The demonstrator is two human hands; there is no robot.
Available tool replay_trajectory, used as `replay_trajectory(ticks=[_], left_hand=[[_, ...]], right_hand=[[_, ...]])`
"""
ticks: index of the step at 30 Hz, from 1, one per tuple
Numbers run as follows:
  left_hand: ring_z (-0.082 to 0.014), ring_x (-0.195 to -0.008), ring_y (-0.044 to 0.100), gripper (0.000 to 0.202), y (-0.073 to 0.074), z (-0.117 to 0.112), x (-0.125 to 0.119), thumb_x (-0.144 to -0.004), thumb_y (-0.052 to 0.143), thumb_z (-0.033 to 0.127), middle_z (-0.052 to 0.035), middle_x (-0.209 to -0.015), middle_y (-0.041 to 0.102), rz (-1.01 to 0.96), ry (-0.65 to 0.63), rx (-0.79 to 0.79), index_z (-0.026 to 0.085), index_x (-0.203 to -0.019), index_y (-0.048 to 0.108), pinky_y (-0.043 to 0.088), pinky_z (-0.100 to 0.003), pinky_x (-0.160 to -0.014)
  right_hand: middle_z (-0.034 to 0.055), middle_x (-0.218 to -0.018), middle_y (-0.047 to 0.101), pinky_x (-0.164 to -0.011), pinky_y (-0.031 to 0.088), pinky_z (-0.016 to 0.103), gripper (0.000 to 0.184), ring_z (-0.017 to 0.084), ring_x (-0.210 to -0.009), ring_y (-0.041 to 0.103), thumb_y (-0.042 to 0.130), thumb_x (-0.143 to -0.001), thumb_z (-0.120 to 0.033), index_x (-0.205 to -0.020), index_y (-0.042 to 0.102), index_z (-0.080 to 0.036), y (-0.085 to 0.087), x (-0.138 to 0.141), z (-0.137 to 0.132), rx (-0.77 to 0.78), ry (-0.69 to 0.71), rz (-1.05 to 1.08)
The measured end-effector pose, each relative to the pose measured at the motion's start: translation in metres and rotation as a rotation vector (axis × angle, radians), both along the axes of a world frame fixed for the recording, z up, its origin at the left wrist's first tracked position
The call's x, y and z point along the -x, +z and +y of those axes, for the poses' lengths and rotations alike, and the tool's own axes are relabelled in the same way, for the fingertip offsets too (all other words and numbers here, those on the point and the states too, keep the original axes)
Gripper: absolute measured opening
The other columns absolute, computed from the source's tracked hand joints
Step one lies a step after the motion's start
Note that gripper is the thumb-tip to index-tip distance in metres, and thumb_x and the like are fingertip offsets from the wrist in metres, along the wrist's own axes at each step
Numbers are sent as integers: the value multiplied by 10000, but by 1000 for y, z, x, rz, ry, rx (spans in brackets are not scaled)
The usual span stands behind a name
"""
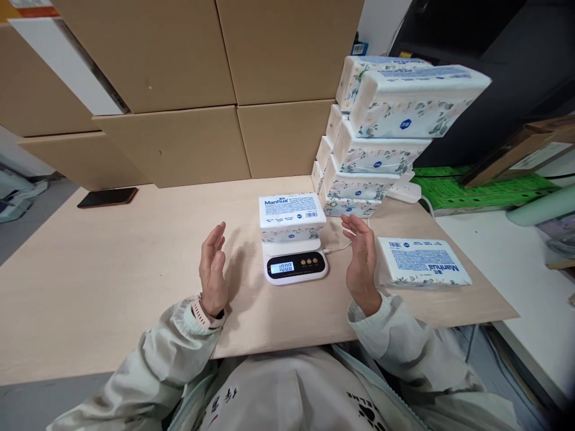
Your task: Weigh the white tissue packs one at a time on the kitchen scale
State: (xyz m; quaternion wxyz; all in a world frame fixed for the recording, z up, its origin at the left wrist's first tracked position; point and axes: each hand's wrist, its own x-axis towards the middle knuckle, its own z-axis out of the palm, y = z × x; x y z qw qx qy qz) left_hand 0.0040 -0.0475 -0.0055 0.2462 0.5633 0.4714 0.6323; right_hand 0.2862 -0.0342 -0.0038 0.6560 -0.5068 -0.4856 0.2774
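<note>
A pack of tissues (292, 216) rests on the white kitchen scale (296, 276), whose lit display appears to read 100.0. To the left of the scale, my left hand (212, 267) is raised with its fingers stretched out, touching nothing. My right hand (360, 261) is held up on the other side, palm facing the scale, fingers extended and nothing in them. Just right of that hand lies another tissue pack (422, 262), flat on the table. A white cable runs from the scale's right side behind my right hand.
Tissue packs (381, 146) are stacked high at the back right of the wooden table (135, 287). A phone (108, 197) lies at the back left. Cardboard boxes (179, 143) wall off the rear edge. Beyond the table's right side sits a green box (487, 190).
</note>
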Motion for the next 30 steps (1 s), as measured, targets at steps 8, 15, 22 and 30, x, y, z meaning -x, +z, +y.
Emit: replay_trajectory(ticks=[8,15,22,30], left_hand=[[-290,-1508,441,484,1,-1,-1,-1048,498,487,-101,-1580,510,-1,-14,-2,268,-1477,545,355,-532,-1251],[-287,-1509,439,480,0,-1,0,-1055,487,485,-86,-1581,513,4,-23,-5,287,-1489,548,355,-531,-1253],[-276,-1572,343,543,-5,-2,3,-1070,412,544,-54,-1639,452,57,-95,37,293,-1538,525,228,-508,-1329],[-249,-1630,174,604,-7,-1,5,-1056,368,617,-21,-1694,355,96,-151,112,331,-1580,462,107,-509,-1351]], right_hand=[[83,-1448,633,-1198,413,573,463,264,-1375,573,426,-1037,-575,-1379,572,-298,1,0,-2,15,20,-13],[72,-1574,537,-1275,325,553,561,249,-1485,477,404,-1037,-613,-1500,489,-307,1,-1,-3,101,139,-74],[56,-1657,439,-1320,247,538,632,236,-1559,379,387,-1034,-638,-1584,394,-326,-4,-4,-1,150,244,-106],[39,-1680,403,-1332,207,564,643,242,-1580,337,360,-1037,-652,-1601,368,-343,-9,-6,1,152,265,-146]])
